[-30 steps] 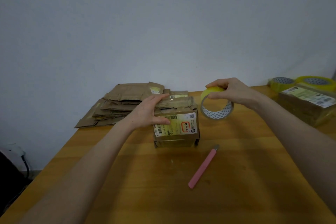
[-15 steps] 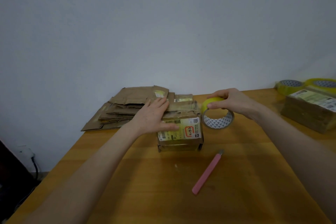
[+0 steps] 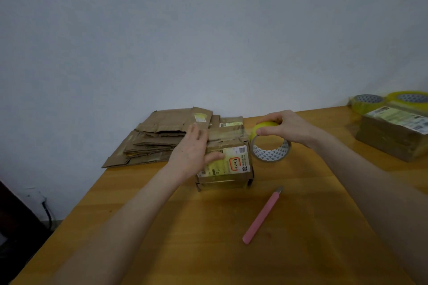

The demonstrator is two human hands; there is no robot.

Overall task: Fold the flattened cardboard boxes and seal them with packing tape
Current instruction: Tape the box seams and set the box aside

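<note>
A small folded cardboard box with a white and yellow label stands near the middle of the wooden table. My left hand lies flat on the box's left top edge, fingers straight, thumb against the front face. Just right of the box, my right hand grips a roll of yellowish packing tape from above, holding it tilted off the table. Whether a tape strip runs from the roll to the box I cannot tell. A pile of flattened cardboard boxes lies behind my left hand.
A pink utility knife lies on the table in front of the box. At the far right sit a taped brown box and two more tape rolls. A wall runs behind the table; the table's left edge drops to a dark floor.
My left hand has slid a little leftward across the box top. The tape roll in my right hand stays beside the box. The view has shifted slightly.
</note>
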